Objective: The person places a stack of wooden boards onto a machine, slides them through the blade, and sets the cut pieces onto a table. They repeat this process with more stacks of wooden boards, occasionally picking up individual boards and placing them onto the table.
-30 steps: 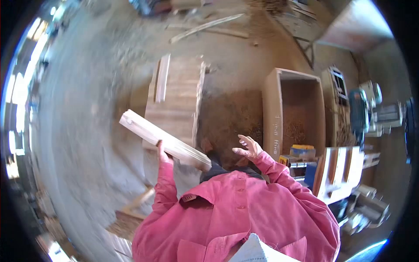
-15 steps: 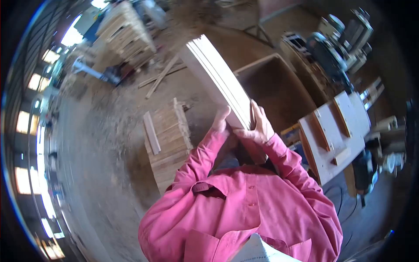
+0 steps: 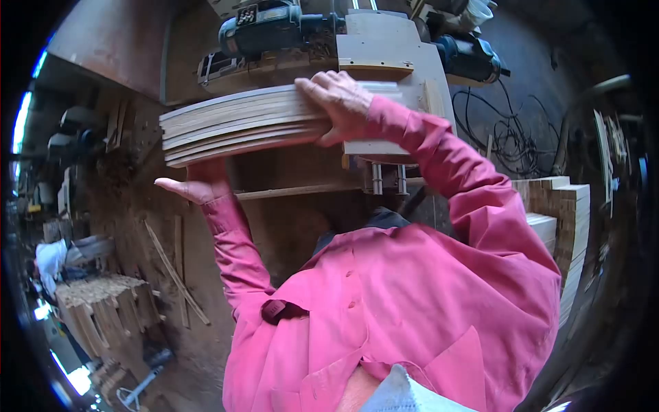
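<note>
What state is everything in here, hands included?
Boards, stacked together, held up
Left hand, below the boards, thumb out, fingers hidden
Right hand, gripping the boards, fingers on top
Cable, loosely looped
Loose strips, lying crossed
Wood pile at right, stacked

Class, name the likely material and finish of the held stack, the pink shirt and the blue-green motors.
Held stack: wood, apparently bare; pale, streaked edges.
Pink shirt: matt cloth, fibre unclear; soft folds.
Blue-green motors: probably painted metal; rigid, coloured casings.
</note>
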The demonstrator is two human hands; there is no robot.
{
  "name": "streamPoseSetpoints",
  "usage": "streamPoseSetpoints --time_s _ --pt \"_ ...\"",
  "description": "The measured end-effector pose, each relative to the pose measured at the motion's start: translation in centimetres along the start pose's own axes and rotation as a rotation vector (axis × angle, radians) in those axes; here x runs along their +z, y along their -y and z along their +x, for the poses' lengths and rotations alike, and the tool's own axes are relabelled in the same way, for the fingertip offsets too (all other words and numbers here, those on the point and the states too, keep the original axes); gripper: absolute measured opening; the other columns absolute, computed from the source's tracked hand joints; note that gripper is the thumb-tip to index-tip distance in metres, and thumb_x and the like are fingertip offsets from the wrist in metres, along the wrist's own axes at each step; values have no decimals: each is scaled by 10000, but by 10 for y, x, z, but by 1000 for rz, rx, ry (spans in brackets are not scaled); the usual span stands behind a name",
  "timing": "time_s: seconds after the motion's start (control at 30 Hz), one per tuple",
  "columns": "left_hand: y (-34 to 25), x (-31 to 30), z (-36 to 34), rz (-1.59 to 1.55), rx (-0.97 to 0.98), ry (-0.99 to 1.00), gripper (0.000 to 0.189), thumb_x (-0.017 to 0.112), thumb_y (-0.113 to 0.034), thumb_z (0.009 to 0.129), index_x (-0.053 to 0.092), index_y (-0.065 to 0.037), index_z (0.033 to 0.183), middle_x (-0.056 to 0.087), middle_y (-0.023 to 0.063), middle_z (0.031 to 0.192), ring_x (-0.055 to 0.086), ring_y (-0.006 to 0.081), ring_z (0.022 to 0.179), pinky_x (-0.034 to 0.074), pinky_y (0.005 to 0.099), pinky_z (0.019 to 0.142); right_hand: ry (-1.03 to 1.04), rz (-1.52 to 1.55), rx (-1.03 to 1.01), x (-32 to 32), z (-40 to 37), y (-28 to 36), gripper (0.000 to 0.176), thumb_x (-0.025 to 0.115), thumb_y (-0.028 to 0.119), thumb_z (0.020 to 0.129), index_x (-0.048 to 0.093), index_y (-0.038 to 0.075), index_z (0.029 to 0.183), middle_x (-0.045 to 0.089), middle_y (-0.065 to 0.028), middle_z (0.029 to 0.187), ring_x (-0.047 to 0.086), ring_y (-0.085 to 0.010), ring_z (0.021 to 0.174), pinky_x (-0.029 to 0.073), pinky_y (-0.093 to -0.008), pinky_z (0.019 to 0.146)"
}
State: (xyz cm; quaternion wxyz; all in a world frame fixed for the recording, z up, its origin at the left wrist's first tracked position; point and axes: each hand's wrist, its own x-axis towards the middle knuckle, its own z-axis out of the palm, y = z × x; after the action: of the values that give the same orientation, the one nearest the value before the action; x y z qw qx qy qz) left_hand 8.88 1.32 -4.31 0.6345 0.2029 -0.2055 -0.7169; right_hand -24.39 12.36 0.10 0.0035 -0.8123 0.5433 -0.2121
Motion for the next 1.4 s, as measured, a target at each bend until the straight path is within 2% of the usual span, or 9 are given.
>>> streamPoseSetpoints --time_s 0.2,0.27,0.57,0.77,0.87,0.97,1.2,1.37,1.4 --pt "60 -27 55 -124 -198 -53 1078 604 -878 827 549 -34 1497 571 175 1517 534 387 1375 405 616 1160 113 -108 53 -1 -13 -83 1162 928 427 623 403 -20 1558 566 -198 1340 548 -383 1254 423 -471 1077" --pt "78 -13 61 102 -190 -266 1009 668 -820 832 580 -37 1463 600 162 1479 587 362 1313 471 554 1124 166 -100 105 9 -18 -102 1175 933 425 631 380 9 1581 561 -203 1356 539 -397 1285 412 -489 1095" --pt "138 -59 80 214 -301 -188 779 695 -662 928 623 -65 1424 655 126 1424 638 326 1264 522 497 1080 168 -27 180 35 -61 -135 1157 868 640 681 443 -25 1528 587 -221 1316 556 -397 1276 418 -486 1087" --pt "118 -57 88 341 -459 -78 810 598 -689 980 548 -78 1510 629 131 1466 627 329 1289 524 502 1073 102 -19 220 23 -79 -143 1174 824 732 682 478 -23 1513 594 -204 1328 567 -373 1260 412 -467 1094" --pt "101 -47 109 800 -360 53 913 414 -761 1022 479 -27 1561 583 140 1521 560 285 1383 417 433 1181 56 -51 194 27 -84 -143 1187 805 757 685 474 -23 1516 591 -203 1342 564 -369 1262 406 -464 1099" --pt "96 -33 128 987 -433 215 967 409 -776 1016 454 21 1561 544 162 1554 521 266 1423 362 390 1211 146 -93 264 31 -85 -145 1207 759 814 692 470 -6 1529 583 -198 1364 542 -339 1316 339 -493 1181" --pt "95 -37 133 1193 -402 148 843 519 -673 1036 497 17 1519 583 163 1500 560 248 1377 382 377 1186 133 -127 424 42 -83 -128 1301 729 881 667 421 -2 1573 537 -223 1467 457 -401 1440 210 -654 1237" --pt "102 -32 133 1169 -324 38 717 621 -564 1038 548 -5 1480 640 145 1417 625 223 1280 458 372 1112 135 -149 455 41 -86 -124 1229 723 846 703 448 10 1560 524 -227 1485 434 -394 1471 207 -629 1245" --pt "104 -28 126 1175 -300 36 621 636 -523 1046 629 -5 1389 692 112 1303 655 201 1190 502 358 1039 117 -135 447 41 -87 -126 1224 729 838 705 446 11 1561 522 -226 1487 436 -395 1470 204 -621 1248"
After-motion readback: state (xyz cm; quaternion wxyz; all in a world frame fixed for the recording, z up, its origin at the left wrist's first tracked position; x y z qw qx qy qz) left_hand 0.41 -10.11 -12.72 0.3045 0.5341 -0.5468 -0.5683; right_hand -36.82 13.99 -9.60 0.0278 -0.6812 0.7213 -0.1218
